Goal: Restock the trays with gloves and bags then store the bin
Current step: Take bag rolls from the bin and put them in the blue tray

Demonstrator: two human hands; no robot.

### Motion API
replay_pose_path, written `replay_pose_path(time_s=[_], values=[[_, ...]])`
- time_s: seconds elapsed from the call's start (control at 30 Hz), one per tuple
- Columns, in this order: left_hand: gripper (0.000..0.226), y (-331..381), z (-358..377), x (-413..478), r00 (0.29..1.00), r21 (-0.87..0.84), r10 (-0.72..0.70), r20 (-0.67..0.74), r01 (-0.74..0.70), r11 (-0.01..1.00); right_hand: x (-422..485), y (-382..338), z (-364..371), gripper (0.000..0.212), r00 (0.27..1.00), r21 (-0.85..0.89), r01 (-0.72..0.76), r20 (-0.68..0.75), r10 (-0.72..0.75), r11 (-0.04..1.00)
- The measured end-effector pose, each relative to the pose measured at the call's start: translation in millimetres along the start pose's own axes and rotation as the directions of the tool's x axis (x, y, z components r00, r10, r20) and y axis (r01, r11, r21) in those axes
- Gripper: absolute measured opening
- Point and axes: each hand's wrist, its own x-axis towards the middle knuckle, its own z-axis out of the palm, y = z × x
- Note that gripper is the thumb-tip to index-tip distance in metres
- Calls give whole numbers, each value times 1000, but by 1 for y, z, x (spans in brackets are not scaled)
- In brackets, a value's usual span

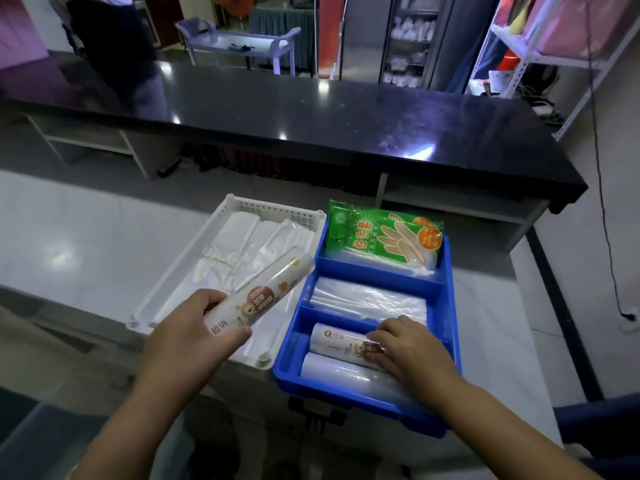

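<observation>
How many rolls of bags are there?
3. The held roll is in the left hand. Two lie in the nearest compartment of the blue tray: a printed roll under the right hand, a plain roll nearer. Others may be hidden.

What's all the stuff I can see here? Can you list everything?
blue tray: one, blue, three compartments, right
white tray: one, white, left beside the blue tray
glove packs: two it seems, green, far compartment
clear bags: one stack, see-through, middle compartment
rolls: two, white, near compartment
held roll: one, white with print, over the white tray
folded bags: several, white, in the white tray
counter: one, black, behind
left hand: grips the held roll
right hand: rests on the rolls
</observation>
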Motion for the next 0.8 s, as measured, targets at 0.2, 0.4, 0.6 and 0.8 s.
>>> replay_pose_path(time_s=[0.2,0.4,0.6,0.8], values=[[35,0,-9,11,998,21,56,23,-57,998,40,-50,8,32,967,176,158,172,-188,972],[32,-3,-19,26,995,38,95,31,-96,995,63,-64,8,33,910,45,221,349,-223,974],[31,-2,-11,43,983,28,153,101,-156,987,53,-57,-20,32,957,219,34,273,-95,975],[34,8,8,54,939,46,250,234,-268,962,8,-40,-45,59,931,607,-361,187,314,708]])
